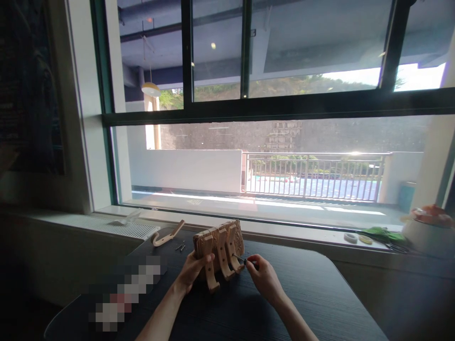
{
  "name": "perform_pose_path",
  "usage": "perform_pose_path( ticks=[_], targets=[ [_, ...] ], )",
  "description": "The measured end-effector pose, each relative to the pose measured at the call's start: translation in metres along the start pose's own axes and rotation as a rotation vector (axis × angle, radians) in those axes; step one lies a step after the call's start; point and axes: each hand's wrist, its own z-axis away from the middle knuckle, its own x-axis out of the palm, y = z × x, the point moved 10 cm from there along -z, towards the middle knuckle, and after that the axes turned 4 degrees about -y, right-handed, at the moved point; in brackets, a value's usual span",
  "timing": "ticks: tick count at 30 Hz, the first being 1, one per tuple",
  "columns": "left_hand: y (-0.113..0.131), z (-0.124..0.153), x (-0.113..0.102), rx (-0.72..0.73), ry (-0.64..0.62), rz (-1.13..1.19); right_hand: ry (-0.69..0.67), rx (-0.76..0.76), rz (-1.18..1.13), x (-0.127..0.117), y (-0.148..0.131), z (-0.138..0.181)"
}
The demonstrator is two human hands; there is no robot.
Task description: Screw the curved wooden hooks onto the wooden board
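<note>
A wooden board with hooks (215,237) is held tilted up above the dark table. Three curved wooden hooks (223,255) sit along its face. My left hand (192,270) grips the board's left end, with the thumb over the front beside the leftmost hook. In my right hand (262,274) is a screwdriver (241,258), pinched at its dark handle. Its thin shaft points left at the rightmost hook, and the tip meets that hook near a hole. Whether a screw is under the tip is too small to tell.
On the dark table (291,289) lie a loose wooden hook (168,236) and several small screws (180,246) behind my left hand. The windowsill holds tape rolls (350,237), green leaves (384,234) and a white pot (428,232). A blurred patch (124,298) covers something at left.
</note>
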Motion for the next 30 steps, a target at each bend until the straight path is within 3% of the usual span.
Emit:
perform_pose_path(
  ticks=[5,9,12,18,22,25,30],
  targets=[
    [0.002,0.001,0.003,0.003,-0.023,0.02,0.014,-0.189,0.29,-0.014,-0.036,0.013],
    [0.002,0.003,0.003,-0.016,-0.017,0.023,0.018,-0.325,0.321,-0.013,-0.052,0.018],
    [0.004,0.003,0.002,-0.019,-0.015,0.011,0.054,-0.249,0.235,-0.011,-0.04,0.013],
    [0.001,0.002,0.004,-0.026,-0.033,0.039,0.085,0.058,-0.096,-0.004,0.011,-0.003],
    [0.003,0.002,0.002,-0.008,0.014,0.043,0.04,0.085,-0.074,-0.001,0.017,-0.004],
    [0.005,0.003,0.002,-0.008,0.039,0.04,0.033,0.006,0.099,-0.006,0.0,0.002],
    [0.008,0.005,0.003,-0.016,0.042,0.038,0.031,-0.319,0.42,-0.009,-0.05,0.018]
  ],
)
